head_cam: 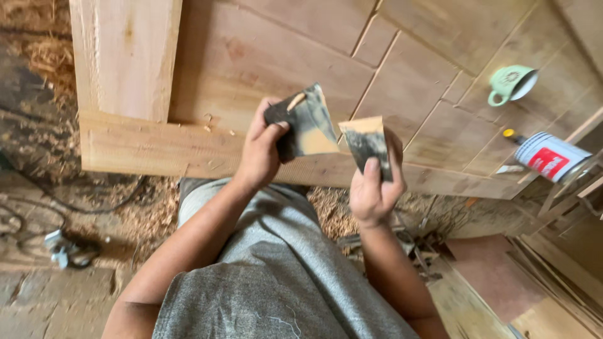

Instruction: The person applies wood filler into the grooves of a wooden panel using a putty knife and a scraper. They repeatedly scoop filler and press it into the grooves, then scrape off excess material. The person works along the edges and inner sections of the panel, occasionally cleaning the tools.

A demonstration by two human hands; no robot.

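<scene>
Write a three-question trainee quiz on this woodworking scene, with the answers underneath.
1. True or false: each hand holds its own piece of sandpaper.
2. Which thing lies on its side on the wooden panel? A) a hammer B) a green mug C) a saw
3. Fill in: the floor under the panel is covered with wood ____.

Key
1. True: the left hand grips the larger piece of sandpaper, the right hand the smaller piece.
2. B: the green mug, beside a tin can.
3. Shavings.
</scene>
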